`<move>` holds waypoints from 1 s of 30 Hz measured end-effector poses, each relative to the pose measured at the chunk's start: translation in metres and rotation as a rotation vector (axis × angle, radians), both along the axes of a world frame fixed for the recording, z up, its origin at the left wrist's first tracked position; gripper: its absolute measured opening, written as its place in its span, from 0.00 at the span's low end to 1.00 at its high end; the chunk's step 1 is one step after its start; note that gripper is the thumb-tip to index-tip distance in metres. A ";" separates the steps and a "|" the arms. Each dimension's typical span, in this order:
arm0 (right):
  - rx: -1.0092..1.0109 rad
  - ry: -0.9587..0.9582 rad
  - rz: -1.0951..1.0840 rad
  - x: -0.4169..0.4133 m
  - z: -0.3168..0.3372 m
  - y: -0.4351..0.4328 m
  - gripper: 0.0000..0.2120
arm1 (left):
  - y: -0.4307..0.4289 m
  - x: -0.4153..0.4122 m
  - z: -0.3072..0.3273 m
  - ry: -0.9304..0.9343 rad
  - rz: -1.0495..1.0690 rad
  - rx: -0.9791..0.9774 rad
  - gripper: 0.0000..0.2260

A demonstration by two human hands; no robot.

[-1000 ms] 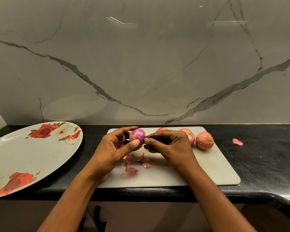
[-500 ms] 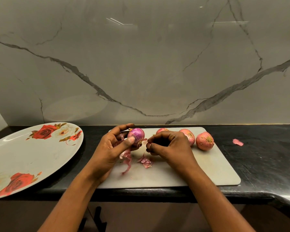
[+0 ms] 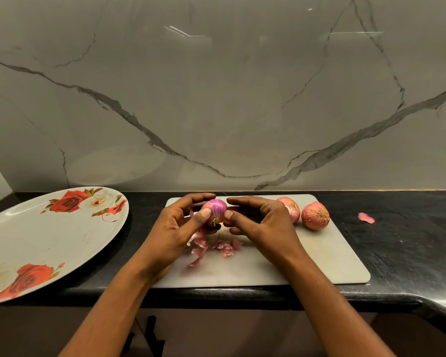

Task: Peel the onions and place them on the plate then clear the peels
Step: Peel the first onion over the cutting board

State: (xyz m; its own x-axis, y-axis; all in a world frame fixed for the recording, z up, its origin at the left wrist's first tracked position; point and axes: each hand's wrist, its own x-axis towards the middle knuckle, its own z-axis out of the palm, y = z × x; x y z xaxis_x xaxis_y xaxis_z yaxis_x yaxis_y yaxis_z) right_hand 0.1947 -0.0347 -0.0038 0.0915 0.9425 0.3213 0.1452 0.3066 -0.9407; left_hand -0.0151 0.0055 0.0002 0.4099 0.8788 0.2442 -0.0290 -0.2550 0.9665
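A purple, mostly peeled onion (image 3: 216, 208) is held above the pale cutting board (image 3: 327, 266). My left hand (image 3: 175, 228) grips it with thumb and curled fingers. My right hand (image 3: 258, 222) pinches its right side, root end facing me. Loose pink peels (image 3: 211, 247) lie on the board under my hands, and one strip hangs below my left hand. Two unpeeled onions (image 3: 315, 215) sit at the board's back right; the nearer one (image 3: 291, 208) is partly hidden by my right hand. The big rose-patterned plate (image 3: 36, 235) lies at the left with nothing on it.
A single stray peel (image 3: 366, 218) lies on the black counter (image 3: 410, 240) right of the board. The marble wall stands close behind. The counter's front edge curves forward at the right.
The onion has been turned in my hands so its root end faces me. My right hand has moved back onto it. More peel pieces have dropped onto the board.
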 end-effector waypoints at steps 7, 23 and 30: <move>0.009 0.000 0.072 0.000 0.004 -0.003 0.16 | -0.001 0.001 0.002 -0.006 -0.016 -0.005 0.17; 0.052 -0.034 0.072 0.000 0.005 -0.004 0.13 | -0.001 0.000 0.001 -0.044 -0.018 -0.032 0.17; 0.036 -0.062 0.048 0.001 0.002 -0.003 0.16 | -0.001 0.001 0.000 -0.030 -0.029 -0.021 0.17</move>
State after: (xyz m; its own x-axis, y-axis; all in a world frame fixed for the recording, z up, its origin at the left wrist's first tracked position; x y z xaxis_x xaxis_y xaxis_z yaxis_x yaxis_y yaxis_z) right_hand 0.1959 -0.0373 -0.0014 0.0255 0.9332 0.3585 0.1869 0.3478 -0.9187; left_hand -0.0145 0.0048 0.0006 0.4283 0.8716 0.2384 -0.0652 -0.2334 0.9702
